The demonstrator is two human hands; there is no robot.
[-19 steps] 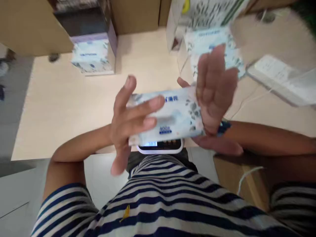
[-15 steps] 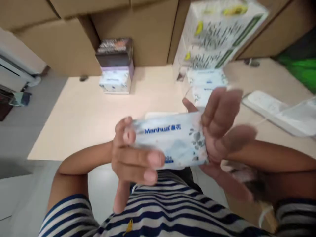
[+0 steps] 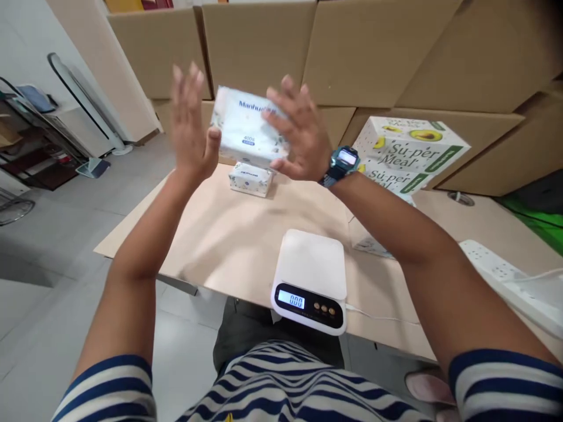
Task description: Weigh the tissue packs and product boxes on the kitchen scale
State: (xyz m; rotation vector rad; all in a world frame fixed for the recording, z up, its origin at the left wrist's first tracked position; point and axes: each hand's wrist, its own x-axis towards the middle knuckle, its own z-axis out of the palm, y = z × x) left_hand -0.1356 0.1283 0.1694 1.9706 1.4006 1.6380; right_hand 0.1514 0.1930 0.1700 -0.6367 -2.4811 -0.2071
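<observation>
A white and pale blue Manhua tissue pack [image 3: 240,126] is raised over the far left of the table, its printed face towards me. My left hand [image 3: 192,126] is at its left end, fingers stretched upward and blurred, thumb against the edge. From the right, my right hand [image 3: 301,132] clasps the pack, fingers across the front and thumb at the lower corner. A similar tissue pack [image 3: 250,180] stands on the table just below; whether the two touch I cannot tell. Nearer me, a white digital scale [image 3: 312,264] reads 0.00 with a bare plate.
Stacked Su-per Meal boxes [image 3: 409,146] stand at the back right, a white pack [image 3: 369,237] in front of them. A white power strip [image 3: 505,275] lies at the right. Large cardboard boxes [image 3: 259,47] line the table's back. A cable [image 3: 382,318] runs from the scale.
Both hands have carried the tissue pack away from my chest, up and towards the back left. The scale, mostly hidden before, now shows. My left fingers have straightened off the pack's front.
</observation>
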